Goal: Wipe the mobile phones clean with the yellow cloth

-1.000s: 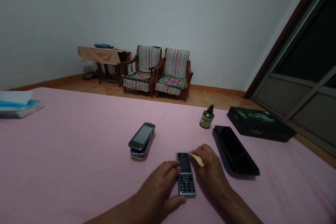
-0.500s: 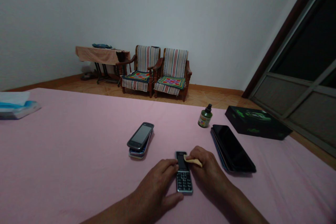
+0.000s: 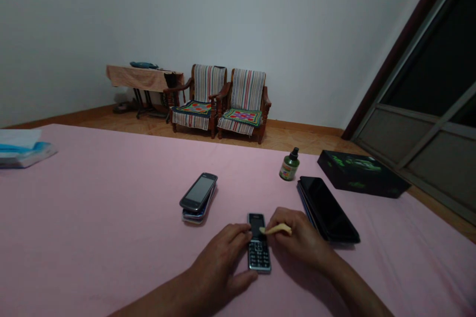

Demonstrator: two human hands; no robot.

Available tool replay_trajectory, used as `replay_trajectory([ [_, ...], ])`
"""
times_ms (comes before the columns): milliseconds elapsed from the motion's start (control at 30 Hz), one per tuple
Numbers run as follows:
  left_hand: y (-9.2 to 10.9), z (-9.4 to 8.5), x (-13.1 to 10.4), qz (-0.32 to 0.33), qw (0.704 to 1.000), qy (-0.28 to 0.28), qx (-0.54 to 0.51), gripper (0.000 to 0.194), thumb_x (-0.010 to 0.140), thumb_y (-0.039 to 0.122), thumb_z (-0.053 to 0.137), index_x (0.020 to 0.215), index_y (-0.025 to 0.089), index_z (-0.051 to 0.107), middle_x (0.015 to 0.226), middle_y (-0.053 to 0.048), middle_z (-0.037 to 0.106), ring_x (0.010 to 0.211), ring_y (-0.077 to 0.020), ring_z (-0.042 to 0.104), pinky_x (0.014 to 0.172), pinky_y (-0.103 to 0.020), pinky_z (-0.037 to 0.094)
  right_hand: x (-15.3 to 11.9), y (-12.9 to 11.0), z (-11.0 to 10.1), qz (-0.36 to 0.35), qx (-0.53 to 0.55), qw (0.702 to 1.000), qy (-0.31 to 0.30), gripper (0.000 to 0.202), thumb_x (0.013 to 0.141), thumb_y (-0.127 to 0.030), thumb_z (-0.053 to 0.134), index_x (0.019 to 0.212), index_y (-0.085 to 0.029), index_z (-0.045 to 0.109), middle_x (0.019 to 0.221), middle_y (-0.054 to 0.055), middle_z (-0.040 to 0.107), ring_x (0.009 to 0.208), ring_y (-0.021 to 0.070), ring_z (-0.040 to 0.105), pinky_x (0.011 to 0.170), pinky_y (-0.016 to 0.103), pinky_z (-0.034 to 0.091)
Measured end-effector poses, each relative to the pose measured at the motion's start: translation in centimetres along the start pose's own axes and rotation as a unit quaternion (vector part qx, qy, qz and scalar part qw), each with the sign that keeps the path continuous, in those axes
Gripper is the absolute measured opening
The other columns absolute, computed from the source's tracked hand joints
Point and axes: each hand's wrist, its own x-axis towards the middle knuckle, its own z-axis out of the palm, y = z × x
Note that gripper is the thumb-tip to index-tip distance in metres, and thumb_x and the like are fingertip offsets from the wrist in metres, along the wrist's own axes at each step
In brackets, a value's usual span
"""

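A keypad phone lies face up on the pink cloth, its small screen toward the far side. My left hand rests along its left side, fingertips at the screen's edge and thumb near the bottom corner, steadying it against the cloth. Pinched in my right hand is a yellowish cloth, whose tip touches the right part of the screen. Behind my left hand sits a small stack of phones. Several dark tablets or large phones are stacked beyond my right hand.
A green spray bottle stands behind the tablets, with a black box to its right. At the far left lies a white and blue packet. Two wooden chairs and a covered side table are by the wall.
The cloth's tip has moved slightly down the phone's screen, and my right hand has shifted a little. My left hand stays beside the phone.
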Motion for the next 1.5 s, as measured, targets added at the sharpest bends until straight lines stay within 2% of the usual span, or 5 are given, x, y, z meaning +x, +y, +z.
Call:
replay_trajectory([
  [200,-0.6,0.0,0.0,0.015,1.0,0.004,0.008,0.06,0.077,0.015,0.073,0.131,0.023,0.049,0.134,-0.012,0.054,0.122,-0.0281,0.051,0.105,-0.044,0.044,0.9,1.6,2.9,-0.021,-0.022,0.992,0.122,0.019,0.086,-0.009,0.052,0.086,-0.018,0.069,0.083,0.005,0.062,0.081,0.0189,0.058,0.071,0.03,0.045],
  [633,-0.2,-0.3,-0.1,-0.006,1.0,-0.007,-0.01,0.062,0.075,0.014,0.075,0.13,0.026,0.051,0.132,-0.009,0.054,0.121,-0.0268,0.052,0.105,-0.041,0.043,-0.2,-0.6,2.9,-0.051,-0.101,0.993,0.019,0.024,0.083,0.001,0.055,0.074,-0.019,0.065,0.082,0.002,0.057,0.082,0.0176,0.052,0.07,0.028,0.04],
  [1033,-0.4,-0.2,-0.1,0.008,1.0,0.007,-0.006,0.06,0.076,0.013,0.074,0.129,0.027,0.049,0.13,-0.009,0.055,0.12,-0.0265,0.052,0.103,-0.04,0.044,-0.2,-1.1,1.2,-0.09,0.005,0.993,-0.077,0.031,0.063,0.007,0.053,0.067,-0.021,0.065,0.077,-0.003,0.06,0.072,0.0125,0.058,0.065,0.022,0.042],
  [1267,-0.1,-0.3,0.1,0.004,1.0,0.0,-0.006,0.054,0.078,0.016,0.073,0.126,0.025,0.051,0.129,-0.009,0.055,0.119,-0.0267,0.052,0.103,-0.041,0.044,1.1,0.3,3.1,-0.039,-0.051,0.995,0.082,0.028,0.082,0.001,0.052,0.086,-0.019,0.071,0.084,0.004,0.058,0.083,0.0178,0.056,0.071,0.028,0.042],
  [1500,0.1,-0.4,0.2,-0.008,1.0,-0.008,-0.008,0.048,0.077,0.018,0.075,0.121,0.021,0.056,0.122,-0.01,0.057,0.112,-0.0254,0.055,0.099,-0.038,0.046,1.1,-0.3,3.7,-0.057,-0.097,0.993,0.041,0.032,0.08,0.004,0.054,0.092,-0.02,0.07,0.091,0.005,0.059,0.09,0.0204,0.049,0.075,0.03,0.04],
])
